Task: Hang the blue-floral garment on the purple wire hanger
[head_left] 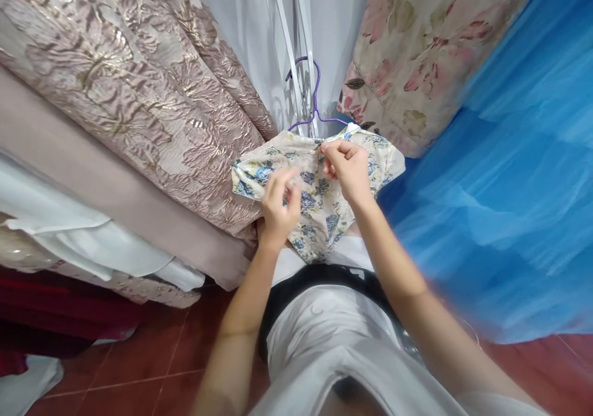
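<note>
A cream garment with a blue flower print (315, 206) hangs by its top from a purple hanger (316, 94), its lower part reaching down in front of my lap. My right hand (349, 167) is closed, thumb and forefinger pinching the garment's upper edge near the middle. Over the garment's left half is my left hand (280, 207), its fingers loosely bent and somewhat apart, slightly smeared by motion. Nothing shows between those fingers. Whether they touch the cloth I cannot tell.
Pinkish metallic-patterned fabric (134, 94) hangs on the left, above pale and dark red cloth. White straps (283, 26) dangle before grey-white fabric (231, 20). On the right are floral fabric (417, 63) and blue tulle (500, 206). The floor (180, 348) is red tile.
</note>
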### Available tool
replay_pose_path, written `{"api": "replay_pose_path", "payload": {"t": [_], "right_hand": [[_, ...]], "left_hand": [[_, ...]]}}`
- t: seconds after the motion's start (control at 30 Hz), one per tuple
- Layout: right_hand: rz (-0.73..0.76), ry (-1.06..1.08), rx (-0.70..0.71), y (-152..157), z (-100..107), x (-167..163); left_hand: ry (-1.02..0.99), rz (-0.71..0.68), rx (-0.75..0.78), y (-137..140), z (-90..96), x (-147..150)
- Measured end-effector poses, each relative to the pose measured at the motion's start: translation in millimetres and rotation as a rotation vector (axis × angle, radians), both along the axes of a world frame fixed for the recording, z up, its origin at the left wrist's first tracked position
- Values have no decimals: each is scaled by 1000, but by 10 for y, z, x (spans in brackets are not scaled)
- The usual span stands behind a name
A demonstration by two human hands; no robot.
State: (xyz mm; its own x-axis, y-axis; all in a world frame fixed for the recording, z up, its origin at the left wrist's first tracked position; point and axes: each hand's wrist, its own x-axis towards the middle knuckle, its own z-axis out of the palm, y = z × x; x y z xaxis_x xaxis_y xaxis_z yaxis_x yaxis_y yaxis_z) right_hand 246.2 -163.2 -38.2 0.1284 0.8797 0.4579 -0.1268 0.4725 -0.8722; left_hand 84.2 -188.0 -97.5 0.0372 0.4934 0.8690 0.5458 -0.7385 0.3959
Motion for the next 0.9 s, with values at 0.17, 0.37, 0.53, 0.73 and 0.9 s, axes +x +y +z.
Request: {"api": "replay_pose_path", "payload": {"t": [0.17, 0.37, 0.53, 0.73, 0.9], "right_hand": [[1, -23, -1, -29, -81, -74], [-39, -71, 20, -1, -235, -95], [-26, -277, -31, 54, -483, -113], [74, -103, -77, 79, -567, -225], [14, -79, 23, 122, -310, -214]], "left_hand": [[344, -90, 10, 393, 729, -51], [310, -40, 92, 527, 787, 63], [114, 7, 159, 646, 983, -77], [153, -18, 112, 593, 1076, -203], [175, -73, 89, 450, 905, -131]]}}
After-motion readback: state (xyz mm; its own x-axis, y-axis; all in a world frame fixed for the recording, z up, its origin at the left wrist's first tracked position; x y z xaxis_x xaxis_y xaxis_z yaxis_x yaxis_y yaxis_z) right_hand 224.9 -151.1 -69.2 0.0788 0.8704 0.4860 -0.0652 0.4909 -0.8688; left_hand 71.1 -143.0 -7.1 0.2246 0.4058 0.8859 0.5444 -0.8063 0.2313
